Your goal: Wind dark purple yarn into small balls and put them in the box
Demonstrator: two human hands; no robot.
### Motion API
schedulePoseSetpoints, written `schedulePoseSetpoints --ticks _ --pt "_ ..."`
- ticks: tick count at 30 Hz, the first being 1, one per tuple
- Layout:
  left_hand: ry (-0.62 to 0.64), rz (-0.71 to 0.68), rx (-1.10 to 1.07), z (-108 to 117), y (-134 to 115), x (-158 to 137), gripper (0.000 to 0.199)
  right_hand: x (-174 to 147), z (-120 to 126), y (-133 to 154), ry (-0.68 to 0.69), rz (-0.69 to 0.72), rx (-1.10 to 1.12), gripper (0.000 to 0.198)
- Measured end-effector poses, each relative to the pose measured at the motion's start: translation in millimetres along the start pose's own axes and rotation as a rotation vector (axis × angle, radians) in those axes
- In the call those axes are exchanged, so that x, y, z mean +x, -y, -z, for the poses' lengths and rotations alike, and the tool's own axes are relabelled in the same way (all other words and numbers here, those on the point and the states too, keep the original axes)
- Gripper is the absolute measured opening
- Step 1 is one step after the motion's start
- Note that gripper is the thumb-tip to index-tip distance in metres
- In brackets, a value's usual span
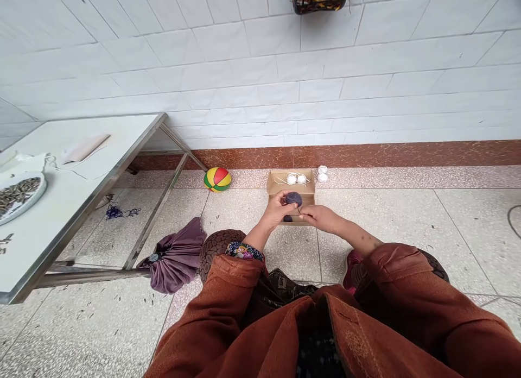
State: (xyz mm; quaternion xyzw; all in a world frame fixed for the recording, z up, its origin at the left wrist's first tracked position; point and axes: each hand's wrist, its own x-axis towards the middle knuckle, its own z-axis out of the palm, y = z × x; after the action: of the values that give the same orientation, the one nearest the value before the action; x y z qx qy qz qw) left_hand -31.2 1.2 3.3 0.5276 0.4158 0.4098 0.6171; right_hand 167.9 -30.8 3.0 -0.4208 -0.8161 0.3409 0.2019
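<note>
My left hand [277,208] is closed round a dark grey-blue ball of yarn [293,199], held above an open cardboard box [291,189] on the floor. Close on its right, my right hand [319,217] pinches what looks like the yarn's loose end just below the ball. Two white yarn balls [297,179] with loose strands lie in the far part of the box. A second dark ball [287,219] shows in the near part, partly hidden by my left hand. More white balls [322,174] sit on the floor just right of the box.
A metal-framed table [122,144] stands at left, bearing a plate [38,199] of small dark pieces. A coloured ball [217,179] rests by the tiled wall [244,84]. Purple cloth [179,258] and tangled blue yarn [116,210] lie low beside the table.
</note>
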Motion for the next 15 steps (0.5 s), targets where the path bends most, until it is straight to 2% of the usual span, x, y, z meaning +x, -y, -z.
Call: schedulePoseSetpoints --ticks 3,5,7,12,15 --pt "-0.079 -0.025 0.198 1 9 4 0.048 -3 7 10 0.088 0.136 0.092 0.028" --pt "-0.06 -0.053 0.288 -1 12 5 0.052 -3 14 15 0.057 0.128 0.183 0.029" --pt "0.004 -0.064 0.321 -3 13 4 0.058 -2 21 16 -0.033 0.07 0.252 0.029" --pt "0.234 -0.005 0.184 -10 3 -6 0.085 6 28 2 -0.315 -0.034 0.258 0.026" --pt "0.328 0.005 -0.014 -12 -5 -10 0.083 11 23 -11 -0.411 -0.117 0.212 0.026"
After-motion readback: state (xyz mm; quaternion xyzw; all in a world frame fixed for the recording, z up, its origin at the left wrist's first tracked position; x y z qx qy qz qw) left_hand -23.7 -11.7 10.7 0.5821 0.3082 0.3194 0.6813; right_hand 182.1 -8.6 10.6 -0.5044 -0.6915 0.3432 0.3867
